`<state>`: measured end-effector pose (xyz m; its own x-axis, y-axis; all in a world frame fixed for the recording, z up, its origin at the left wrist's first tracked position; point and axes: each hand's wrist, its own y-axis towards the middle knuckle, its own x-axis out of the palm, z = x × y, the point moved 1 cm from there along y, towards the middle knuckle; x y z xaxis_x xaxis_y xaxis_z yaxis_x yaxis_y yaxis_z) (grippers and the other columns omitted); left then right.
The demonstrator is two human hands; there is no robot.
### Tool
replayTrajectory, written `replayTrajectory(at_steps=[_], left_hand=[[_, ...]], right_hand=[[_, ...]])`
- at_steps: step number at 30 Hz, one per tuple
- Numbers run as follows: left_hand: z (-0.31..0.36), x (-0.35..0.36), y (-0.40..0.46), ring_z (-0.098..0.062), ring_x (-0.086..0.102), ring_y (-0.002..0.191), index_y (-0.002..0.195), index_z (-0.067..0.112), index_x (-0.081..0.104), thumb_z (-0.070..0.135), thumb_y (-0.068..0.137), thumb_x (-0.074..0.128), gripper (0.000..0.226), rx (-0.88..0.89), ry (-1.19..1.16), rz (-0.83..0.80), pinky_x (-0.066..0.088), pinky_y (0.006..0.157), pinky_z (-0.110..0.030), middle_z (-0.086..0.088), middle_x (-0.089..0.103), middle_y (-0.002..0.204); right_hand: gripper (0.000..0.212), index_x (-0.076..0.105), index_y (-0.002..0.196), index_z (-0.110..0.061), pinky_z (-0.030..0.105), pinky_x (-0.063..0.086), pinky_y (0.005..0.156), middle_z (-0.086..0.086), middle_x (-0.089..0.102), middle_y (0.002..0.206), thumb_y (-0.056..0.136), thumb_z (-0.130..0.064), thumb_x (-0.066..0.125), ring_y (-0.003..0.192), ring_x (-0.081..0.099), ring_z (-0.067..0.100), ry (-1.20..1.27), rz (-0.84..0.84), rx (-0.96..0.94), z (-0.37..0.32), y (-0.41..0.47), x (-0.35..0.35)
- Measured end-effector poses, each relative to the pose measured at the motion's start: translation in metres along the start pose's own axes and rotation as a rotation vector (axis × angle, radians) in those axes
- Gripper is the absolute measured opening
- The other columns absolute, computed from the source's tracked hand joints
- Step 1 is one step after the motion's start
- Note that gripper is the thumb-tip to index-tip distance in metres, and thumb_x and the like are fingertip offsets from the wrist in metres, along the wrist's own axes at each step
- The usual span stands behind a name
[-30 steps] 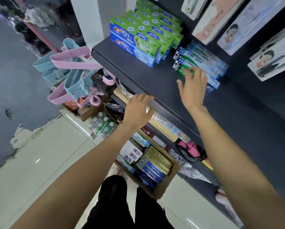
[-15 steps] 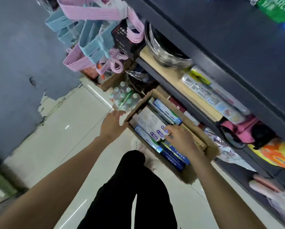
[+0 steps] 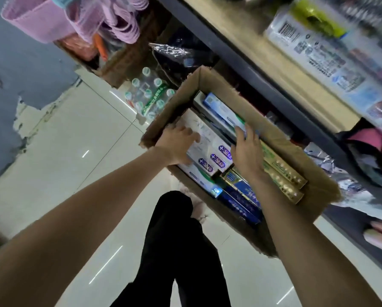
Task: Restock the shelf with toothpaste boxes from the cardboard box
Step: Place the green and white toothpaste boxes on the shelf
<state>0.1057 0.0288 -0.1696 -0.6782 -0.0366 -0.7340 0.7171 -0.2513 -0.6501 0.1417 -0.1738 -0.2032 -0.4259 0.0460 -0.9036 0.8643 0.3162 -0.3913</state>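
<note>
Both my hands are down in the cardboard box (image 3: pixel 210 85) on the pale tiled floor (image 3: pixel 59 165); my left hand (image 3: pixel 176 145) rests on the white toothpaste boxes (image 3: pixel 210 149), fingers loosely spread, apparently to gather them; my right hand (image 3: pixel 247 154) lies flat, fingers unclenched, beside the gold boxes (image 3: pixel 283 173) — gripping nothing yet; the dark shelf (image 3: pixel 263 78) stands just behind — crowded with packets.

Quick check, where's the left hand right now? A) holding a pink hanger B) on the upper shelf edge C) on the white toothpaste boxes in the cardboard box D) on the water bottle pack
C: the left hand lies on the white toothpaste boxes inside the cardboard box, apart from the hangers, shelf and bottles.
</note>
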Motion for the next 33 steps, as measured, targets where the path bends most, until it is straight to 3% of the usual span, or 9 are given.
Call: replayTrajectory(at_steps=[4, 8, 12, 17, 23, 26, 28, 30, 33], left_hand=[[0.007, 0.007, 0.027, -0.026, 0.038, 0.126, 0.134, 0.025, 0.036, 0.065, 0.072, 0.063, 0.079, 0.229, 0.380, -0.190, 0.032, 0.101, -0.040, -0.003, 0.041, 0.139], [0.015, 0.000, 0.035, -0.026, 0.047, 0.121, 0.140, 0.027, 0.031, 0.060, 0.081, 0.059, 0.073, 0.449, 0.484, -0.202, 0.035, 0.098, -0.037, -0.002, 0.051, 0.135], [0.020, 0.004, 0.028, -0.028, 0.052, 0.115, 0.144, 0.025, 0.030, 0.043, 0.088, 0.059, 0.065, 0.482, 0.465, -0.314, 0.039, 0.093, -0.036, -0.006, 0.055, 0.130], [0.032, -0.001, 0.028, -0.031, 0.053, 0.113, 0.144, 0.026, 0.033, 0.021, 0.094, 0.055, 0.055, 0.555, 0.540, -0.358, 0.042, 0.085, -0.035, -0.009, 0.056, 0.127], [0.045, 0.000, 0.033, -0.030, 0.057, 0.104, 0.137, 0.019, 0.039, 0.029, 0.082, 0.069, 0.063, 0.541, 0.537, -0.398, 0.043, 0.078, -0.034, -0.008, 0.060, 0.116], [0.039, -0.003, 0.026, -0.028, 0.054, 0.114, 0.145, 0.026, 0.029, 0.031, 0.086, 0.063, 0.068, 0.417, 0.444, -0.356, 0.044, 0.089, -0.035, -0.008, 0.056, 0.129], [0.031, -0.015, 0.015, -0.028, 0.051, 0.119, 0.146, 0.028, 0.029, 0.034, 0.088, 0.061, 0.067, 0.303, 0.265, -0.348, 0.043, 0.096, -0.036, -0.006, 0.051, 0.136], [0.025, -0.030, -0.001, -0.029, 0.052, 0.118, 0.141, 0.024, 0.037, 0.036, 0.088, 0.059, 0.058, 0.233, 0.031, -0.252, 0.043, 0.096, -0.039, -0.006, 0.054, 0.132], [0.023, -0.057, -0.037, -0.026, 0.057, 0.101, 0.120, 0.015, 0.050, 0.041, 0.084, 0.054, 0.045, 0.069, -0.422, -0.043, 0.045, 0.086, -0.037, -0.003, 0.059, 0.109]], right_hand=[[0.051, 0.052, 0.128, 0.000, 0.041, 0.049, 0.074, 0.028, 0.059, 0.110, 0.079, -0.004, 0.066, 0.089, 0.056, 0.041, -0.222, 0.076, -0.020, 0.009, 0.025, 0.018], [0.048, 0.054, 0.123, -0.005, 0.033, 0.048, 0.067, 0.015, 0.069, 0.087, 0.079, -0.014, 0.069, 0.081, 0.059, 0.030, -0.319, 0.096, 0.031, 0.000, 0.028, 0.013], [0.049, 0.048, 0.129, -0.004, 0.040, 0.048, 0.081, 0.018, 0.064, 0.110, 0.087, -0.021, 0.065, 0.100, 0.058, 0.033, -0.087, 0.031, 0.007, -0.006, 0.013, -0.016], [0.046, 0.045, 0.133, -0.009, 0.040, 0.051, 0.078, 0.013, 0.060, 0.120, 0.093, -0.028, 0.056, 0.101, 0.061, 0.029, 0.290, 0.069, 0.147, -0.001, -0.050, -0.052], [0.043, 0.047, 0.131, -0.014, 0.032, 0.052, 0.083, 0.005, 0.058, 0.124, 0.091, -0.026, 0.060, 0.110, 0.058, 0.020, 0.556, 0.004, 0.299, 0.017, -0.104, -0.066], [0.035, 0.047, 0.127, -0.013, 0.014, 0.050, 0.062, -0.001, 0.056, 0.115, 0.094, -0.020, 0.056, 0.100, 0.057, 0.012, 0.855, -0.093, 0.461, 0.020, -0.116, -0.072], [0.025, 0.053, 0.119, -0.014, 0.007, 0.046, 0.057, -0.001, 0.061, 0.105, 0.094, -0.015, 0.054, 0.091, 0.061, 0.013, 0.988, -0.063, 0.511, 0.021, -0.124, -0.081], [0.017, 0.059, 0.107, -0.020, 0.011, 0.046, 0.062, -0.004, 0.065, 0.095, 0.093, -0.013, 0.053, 0.084, 0.061, 0.013, 1.060, -0.024, 0.548, 0.021, -0.133, -0.100], [0.015, 0.062, 0.100, -0.028, 0.023, 0.048, 0.070, -0.004, 0.068, 0.097, 0.092, -0.017, 0.056, 0.080, 0.064, 0.005, 1.285, -0.001, 0.641, 0.012, -0.154, -0.142]])
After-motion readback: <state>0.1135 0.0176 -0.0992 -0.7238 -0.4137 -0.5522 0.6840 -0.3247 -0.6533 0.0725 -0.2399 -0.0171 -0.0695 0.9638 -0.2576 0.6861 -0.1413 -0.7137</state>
